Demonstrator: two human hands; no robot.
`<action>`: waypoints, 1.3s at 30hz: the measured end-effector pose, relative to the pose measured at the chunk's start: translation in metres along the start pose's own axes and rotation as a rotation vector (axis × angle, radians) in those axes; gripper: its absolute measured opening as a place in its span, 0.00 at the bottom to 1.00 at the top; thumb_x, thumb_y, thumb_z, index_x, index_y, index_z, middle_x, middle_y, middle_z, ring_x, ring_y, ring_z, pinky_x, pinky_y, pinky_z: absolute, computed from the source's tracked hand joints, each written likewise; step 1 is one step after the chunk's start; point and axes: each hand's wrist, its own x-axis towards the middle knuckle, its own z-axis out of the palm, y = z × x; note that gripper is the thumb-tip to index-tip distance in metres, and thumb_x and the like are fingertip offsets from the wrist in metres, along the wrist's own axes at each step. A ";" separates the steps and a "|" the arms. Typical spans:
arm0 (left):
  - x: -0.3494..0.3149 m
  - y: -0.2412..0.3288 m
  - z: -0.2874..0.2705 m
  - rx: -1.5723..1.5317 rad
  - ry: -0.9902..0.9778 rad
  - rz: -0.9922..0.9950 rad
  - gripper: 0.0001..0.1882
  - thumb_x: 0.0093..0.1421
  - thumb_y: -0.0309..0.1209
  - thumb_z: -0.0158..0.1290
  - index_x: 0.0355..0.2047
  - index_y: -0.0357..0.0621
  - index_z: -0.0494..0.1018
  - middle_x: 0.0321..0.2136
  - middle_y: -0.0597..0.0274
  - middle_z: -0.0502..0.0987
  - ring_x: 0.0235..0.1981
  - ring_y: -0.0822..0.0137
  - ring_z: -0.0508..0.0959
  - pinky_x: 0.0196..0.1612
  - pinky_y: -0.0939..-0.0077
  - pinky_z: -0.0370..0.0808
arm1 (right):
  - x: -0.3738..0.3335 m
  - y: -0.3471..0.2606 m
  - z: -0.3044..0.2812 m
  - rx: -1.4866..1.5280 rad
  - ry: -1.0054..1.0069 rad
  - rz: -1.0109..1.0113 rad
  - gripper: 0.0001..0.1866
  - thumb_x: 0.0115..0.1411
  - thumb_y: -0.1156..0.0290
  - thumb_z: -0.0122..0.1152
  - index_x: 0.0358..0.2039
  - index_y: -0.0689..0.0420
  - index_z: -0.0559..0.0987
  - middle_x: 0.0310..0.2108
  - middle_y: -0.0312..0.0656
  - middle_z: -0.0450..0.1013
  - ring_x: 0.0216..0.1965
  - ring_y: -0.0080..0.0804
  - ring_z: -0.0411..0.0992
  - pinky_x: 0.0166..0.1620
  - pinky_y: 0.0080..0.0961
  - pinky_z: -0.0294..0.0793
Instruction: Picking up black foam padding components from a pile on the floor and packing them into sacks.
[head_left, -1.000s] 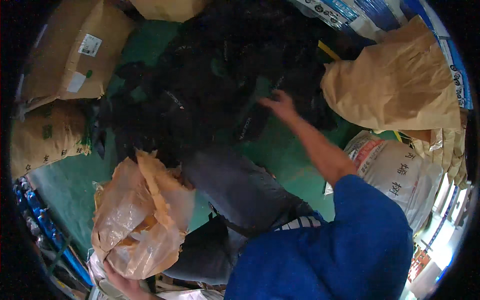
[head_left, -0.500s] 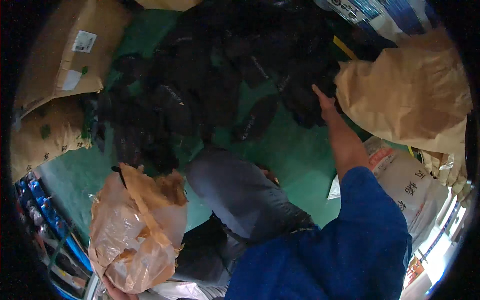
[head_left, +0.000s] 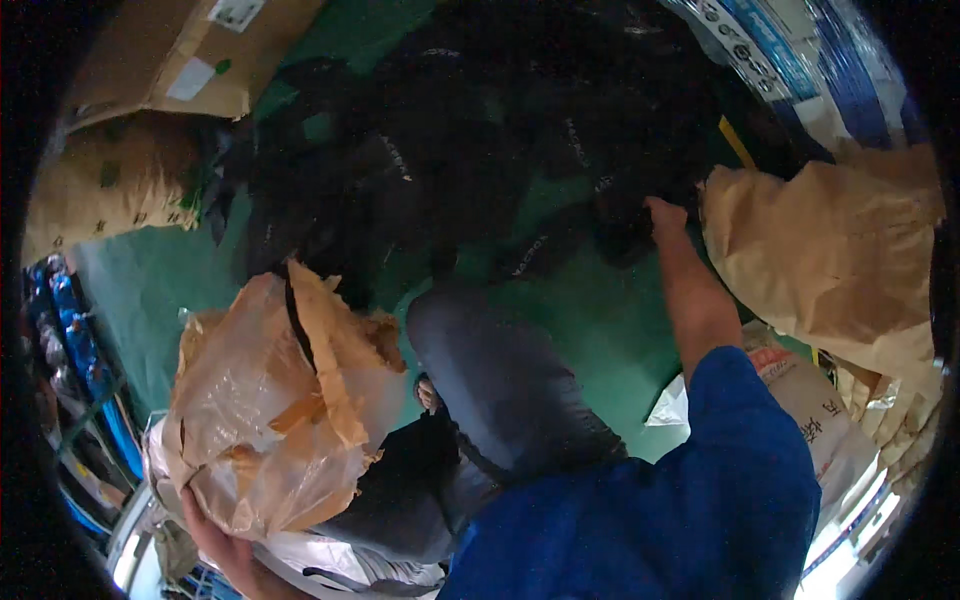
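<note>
My left hand [head_left: 220,548] is closed on the lower left side of a torn brown paper bag [head_left: 278,410] with a clear plastic lining. The bag's ragged mouth faces the floor pile, and what it contains cannot be made out. My right arm reaches forward, and my right hand [head_left: 668,217] is at the right edge of a wide heap of black, soft-looking pieces [head_left: 545,250] with pale printing. Its fingers look curled in among the dark pieces, so what they grip is hidden. The pieces overlap on the green floor.
A large brown paper sack [head_left: 825,230] stands right of my right hand, with a white printed sack [head_left: 800,400] nearer me. Cardboard boxes [head_left: 190,60] and a brown bundle [head_left: 120,185] are at the left. Plastic-wrapped goods [head_left: 790,60] stand at the far right.
The view has shifted, so the surroundings sit lower and farther right, or higher on the left. The torn bag is raised and its lining shows more. My right fingers, stretched before, look curled.
</note>
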 end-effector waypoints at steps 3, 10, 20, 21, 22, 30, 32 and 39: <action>0.028 -0.014 0.006 -0.092 -0.295 -0.034 0.24 0.67 0.44 0.38 0.56 0.40 0.63 0.52 0.56 0.69 0.52 0.59 0.71 0.55 0.62 0.68 | 0.007 0.007 -0.040 0.452 0.171 -0.294 0.38 0.39 0.71 0.70 0.52 0.68 0.67 0.46 0.47 0.71 0.46 0.41 0.69 0.47 0.39 0.70; 0.007 0.009 0.033 -0.176 -0.075 -0.023 0.21 0.67 0.39 0.38 0.53 0.36 0.65 0.49 0.55 0.71 0.49 0.60 0.73 0.53 0.64 0.70 | -0.253 -0.068 -0.006 0.663 -0.209 -0.532 0.30 0.38 0.72 0.72 0.44 0.63 0.74 0.42 0.45 0.73 0.41 0.39 0.72 0.44 0.34 0.73; 0.022 0.020 0.066 -0.258 -0.266 -0.106 0.22 0.67 0.39 0.36 0.54 0.36 0.63 0.50 0.52 0.70 0.49 0.57 0.72 0.54 0.62 0.68 | -0.561 -0.094 0.089 1.017 -1.083 -0.646 0.21 0.45 0.81 0.67 0.43 0.61 0.75 0.38 0.43 0.75 0.36 0.32 0.75 0.40 0.30 0.77; 0.016 0.027 0.071 -0.275 -0.303 -0.090 0.22 0.67 0.39 0.36 0.54 0.36 0.63 0.50 0.52 0.70 0.49 0.57 0.72 0.54 0.62 0.68 | -0.582 -0.084 0.100 0.893 -1.174 -0.589 0.23 0.46 0.78 0.68 0.45 0.62 0.74 0.43 0.42 0.73 0.40 0.34 0.74 0.44 0.31 0.76; 0.014 0.030 0.074 -0.278 -0.328 -0.099 0.22 0.67 0.41 0.37 0.54 0.38 0.64 0.49 0.53 0.71 0.48 0.57 0.73 0.52 0.62 0.70 | -0.604 -0.071 0.117 0.835 -1.224 -0.847 0.26 0.46 0.75 0.68 0.47 0.62 0.72 0.45 0.43 0.71 0.45 0.36 0.72 0.48 0.33 0.72; -0.005 0.044 0.046 -0.284 -0.436 0.037 0.22 0.68 0.41 0.37 0.55 0.40 0.64 0.50 0.56 0.71 0.49 0.59 0.73 0.54 0.62 0.69 | -0.573 0.036 0.260 -1.037 -1.511 -1.583 0.28 0.43 0.68 0.62 0.48 0.56 0.74 0.46 0.51 0.71 0.50 0.46 0.68 0.51 0.40 0.68; -0.005 0.028 0.029 -0.205 -0.252 0.037 0.22 0.68 0.41 0.37 0.55 0.40 0.64 0.49 0.56 0.71 0.49 0.60 0.73 0.53 0.63 0.69 | -0.569 0.019 0.262 -1.403 -1.437 -1.420 0.23 0.45 0.65 0.59 0.44 0.55 0.77 0.43 0.51 0.73 0.47 0.47 0.70 0.47 0.43 0.70; -0.010 0.015 0.004 -0.263 -0.136 -0.072 0.25 0.67 0.44 0.36 0.57 0.41 0.61 0.53 0.56 0.69 0.52 0.58 0.71 0.54 0.61 0.69 | -0.499 -0.119 0.088 -0.176 -2.068 -0.718 0.27 0.56 0.69 0.58 0.55 0.64 0.65 0.46 0.54 0.72 0.44 0.39 0.74 0.46 0.33 0.75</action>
